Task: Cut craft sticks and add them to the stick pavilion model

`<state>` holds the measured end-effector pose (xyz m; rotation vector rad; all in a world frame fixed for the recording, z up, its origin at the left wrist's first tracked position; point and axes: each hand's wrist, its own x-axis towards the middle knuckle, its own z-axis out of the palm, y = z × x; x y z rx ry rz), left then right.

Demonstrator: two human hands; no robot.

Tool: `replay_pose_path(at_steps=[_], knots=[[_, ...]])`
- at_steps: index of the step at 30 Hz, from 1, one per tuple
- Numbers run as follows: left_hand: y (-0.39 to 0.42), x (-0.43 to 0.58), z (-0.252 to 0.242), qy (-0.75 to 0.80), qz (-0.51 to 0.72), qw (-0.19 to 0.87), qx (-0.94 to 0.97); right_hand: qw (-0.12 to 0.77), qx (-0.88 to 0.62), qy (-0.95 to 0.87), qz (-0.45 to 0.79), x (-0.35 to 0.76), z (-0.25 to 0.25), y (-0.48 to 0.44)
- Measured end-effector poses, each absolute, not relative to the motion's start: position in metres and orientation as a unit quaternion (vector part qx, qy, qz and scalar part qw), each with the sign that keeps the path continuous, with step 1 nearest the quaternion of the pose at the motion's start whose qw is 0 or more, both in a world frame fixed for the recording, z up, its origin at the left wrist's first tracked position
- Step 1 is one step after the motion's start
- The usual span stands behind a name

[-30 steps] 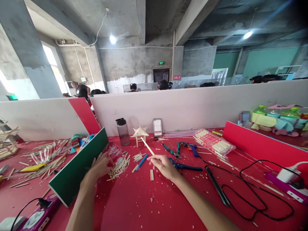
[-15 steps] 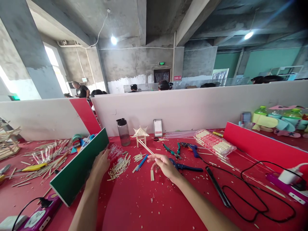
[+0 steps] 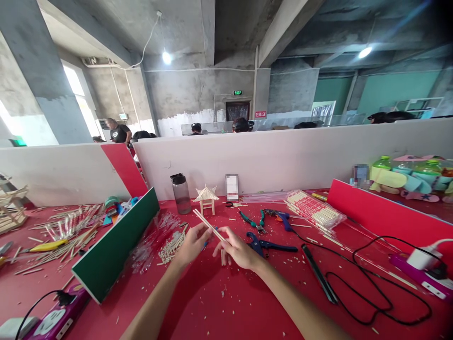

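A pair of thin wooden sticks (image 3: 201, 217) slants up and away above the red table, side by side. My right hand (image 3: 239, 249) pinches their near end between thumb and fingers. Closer to their middle, my left hand (image 3: 193, 242) grips them with its fingertips. Behind them stands a small pavilion model (image 3: 206, 197) made of sticks, with a peaked roof. Short cut stick pieces (image 3: 170, 251) lie in a heap beside my left hand. Under my right hand a few more short pieces (image 3: 223, 259) are partly hidden, and a blue object between the hands is mostly covered.
Right of my hands lie a dark blue cutter (image 3: 272, 246), green-handled pliers (image 3: 260, 228), a glue gun (image 3: 281, 219) with a looping cable and a black pen-like tool (image 3: 318, 274). Bagged sticks (image 3: 316, 210) are farther back. A green board (image 3: 116, 248) stands left; a bottle (image 3: 181, 194) stands behind.
My left hand has moved right, from the plastic wrapping by the green board to the sticks, and now grips them too. My right hand stays nearly in place, still holding the sticks.
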<state>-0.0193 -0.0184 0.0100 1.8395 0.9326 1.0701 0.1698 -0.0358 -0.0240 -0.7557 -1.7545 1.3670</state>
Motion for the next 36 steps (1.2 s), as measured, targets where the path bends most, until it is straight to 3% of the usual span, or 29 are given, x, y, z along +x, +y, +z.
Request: replay_pose_path(at_steps=[5,9,15,25,36], knots=[[-0.018,-0.013,0.002,0.366,0.434,0.424,0.706,0.313,-0.327,-0.722,0.523,0.17,-0.025,-0.037],[-0.016,-0.015,0.001,0.396,0.426,0.407,0.704,0.309,-0.351,-0.762,0.449,0.173,-0.02,-0.039],[-0.016,-0.025,0.006,0.432,0.359,0.471,0.68,0.302,-0.4,-0.799,0.331,0.183,-0.014,-0.034],[-0.024,-0.036,0.004,0.463,0.142,0.432,0.761,0.394,-0.402,-0.698,0.442,0.189,-0.013,-0.027],[-0.031,-0.046,0.003,0.476,0.026,0.448,0.756,0.454,-0.391,-0.636,0.486,0.189,-0.018,-0.017]])
